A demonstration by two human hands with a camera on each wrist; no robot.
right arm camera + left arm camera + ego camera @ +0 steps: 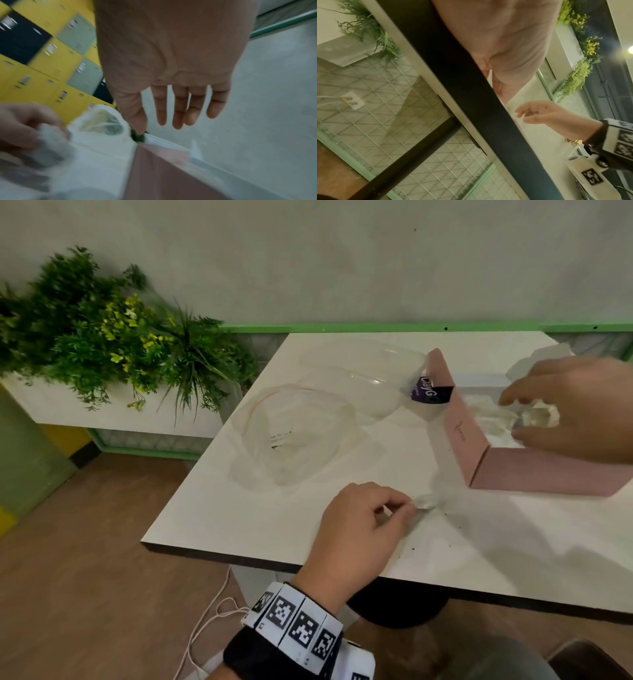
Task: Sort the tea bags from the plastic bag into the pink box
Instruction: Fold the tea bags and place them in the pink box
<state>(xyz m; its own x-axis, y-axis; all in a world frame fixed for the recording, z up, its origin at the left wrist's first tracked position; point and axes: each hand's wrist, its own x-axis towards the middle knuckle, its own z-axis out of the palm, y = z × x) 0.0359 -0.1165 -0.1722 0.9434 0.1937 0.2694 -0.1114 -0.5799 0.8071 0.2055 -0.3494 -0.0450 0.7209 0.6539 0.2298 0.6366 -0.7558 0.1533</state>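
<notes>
The pink box [544, 474] lies open at the table's right, with pale tea bags [489, 422] inside. My right hand [513, 417] hovers over the box with fingers straight and spread. A clear-wrapped tea bag [539, 416] lies just under its fingers. In the right wrist view the right hand [173, 121] holds nothing above the pink box [163, 169]. My left hand [409, 508] pinches a small tea bag [426, 501] on the table near the box's front corner. That tea bag [49, 142] shows blurred in the right wrist view. A clear zip plastic bag [294, 436] lies open further left.
A second clear bag [363, 374] with a purple label [430, 393] lies behind, against the box's flap. Dark crumbs [455, 522] dot the white table [239, 522]. A planter with green plants [102, 337] stands beyond the left edge. The left wrist view shows the table's dark edge [471, 94].
</notes>
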